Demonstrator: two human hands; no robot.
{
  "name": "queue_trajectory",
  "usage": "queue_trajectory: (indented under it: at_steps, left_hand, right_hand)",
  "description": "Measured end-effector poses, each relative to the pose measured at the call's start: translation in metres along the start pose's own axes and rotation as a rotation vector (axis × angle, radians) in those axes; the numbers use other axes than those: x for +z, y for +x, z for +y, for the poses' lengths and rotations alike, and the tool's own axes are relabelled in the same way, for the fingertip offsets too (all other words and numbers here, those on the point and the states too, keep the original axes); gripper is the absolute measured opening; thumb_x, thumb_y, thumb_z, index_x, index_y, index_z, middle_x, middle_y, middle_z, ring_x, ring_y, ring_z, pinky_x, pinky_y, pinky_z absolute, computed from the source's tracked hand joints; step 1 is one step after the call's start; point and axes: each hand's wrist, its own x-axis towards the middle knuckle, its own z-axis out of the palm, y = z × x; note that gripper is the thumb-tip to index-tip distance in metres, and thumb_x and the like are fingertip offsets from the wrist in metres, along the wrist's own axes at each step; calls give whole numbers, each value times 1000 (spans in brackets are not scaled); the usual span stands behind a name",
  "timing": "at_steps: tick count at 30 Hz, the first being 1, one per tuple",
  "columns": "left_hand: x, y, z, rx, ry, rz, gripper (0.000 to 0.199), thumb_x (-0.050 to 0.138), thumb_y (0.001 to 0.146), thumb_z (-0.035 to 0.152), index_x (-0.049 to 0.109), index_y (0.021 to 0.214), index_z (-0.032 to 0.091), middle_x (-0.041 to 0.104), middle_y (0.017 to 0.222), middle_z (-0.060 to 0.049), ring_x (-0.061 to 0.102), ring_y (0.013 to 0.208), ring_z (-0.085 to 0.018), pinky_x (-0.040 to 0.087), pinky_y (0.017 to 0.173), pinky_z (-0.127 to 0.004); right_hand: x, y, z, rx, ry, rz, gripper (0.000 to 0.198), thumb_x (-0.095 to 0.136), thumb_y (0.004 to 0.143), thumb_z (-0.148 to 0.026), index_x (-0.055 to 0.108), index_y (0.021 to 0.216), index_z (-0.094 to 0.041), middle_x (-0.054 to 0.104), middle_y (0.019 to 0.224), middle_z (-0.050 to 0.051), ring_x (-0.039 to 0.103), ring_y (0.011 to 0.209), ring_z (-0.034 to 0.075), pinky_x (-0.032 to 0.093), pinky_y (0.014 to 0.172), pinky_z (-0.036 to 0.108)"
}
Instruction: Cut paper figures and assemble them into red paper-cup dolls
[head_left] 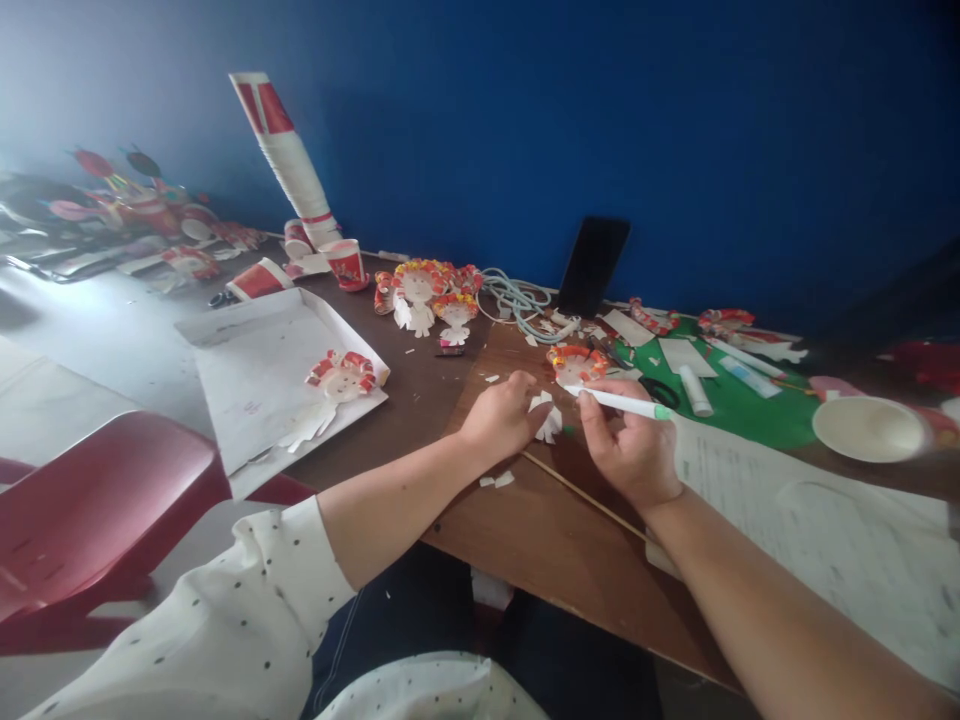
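Observation:
My right hand [634, 455] grips a white marker [626, 402] with a green end, like a pen. The marker's other end points left, over a paper doll [551, 418] made of cut white paper with a ring of red and orange curls [577, 362] round its head. My left hand [501, 415] has its fingers curled at the doll's left edge, the thumb against its white body. Part of the doll is hidden by my hands. Below them a thin wooden stick [585, 493] lies slantwise on the brown table [517, 540].
Finished-looking paper dolls [420, 290] stand near a coiled cable [517, 300] and a phone [595, 265] leaning on the wall. On the left are a white box lid [247, 350], a tall cup stack [292, 170] and a red chair [112, 510]. A paper cup [870, 428] lies right.

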Motion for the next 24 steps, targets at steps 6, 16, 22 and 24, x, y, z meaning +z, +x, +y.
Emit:
queue_trajectory:
  at_steps: [6,16,22,24]
  left_hand:
    - [-18,0,4,170,298,32,29,44,88,33,62,103,16,61,97,-9,57,81,-18,43,75,-29]
    - [-11,-11,21,478,554,-359,28,40,89,20,67,85,16,63,90,-7,54,87,-20,44,78,-31]
    - [-9,-18,30,458,659,-455,23,44,85,14,66,91,12,61,94,-11,53,88,-22,45,75,-32]
    - [-7,-21,33,447,679,-481,24,43,84,12,66,91,12,61,96,-12,53,91,-24,46,73,-33]
  right_hand:
    - [-1,-2,3,40,-19,-38,16,59,85,-31,63,93,-18,71,86,5,66,67,15,49,59,23]
    - [-2,0,8,139,-36,-140,17,55,86,-34,62,88,-19,70,81,4,65,64,15,49,58,24]
    - [3,-2,12,138,-7,-215,14,54,87,-32,62,90,-20,70,84,3,67,74,18,49,66,26]
    - [5,-3,13,139,-4,-231,14,55,86,-32,62,90,-21,70,82,3,67,74,18,50,65,26]
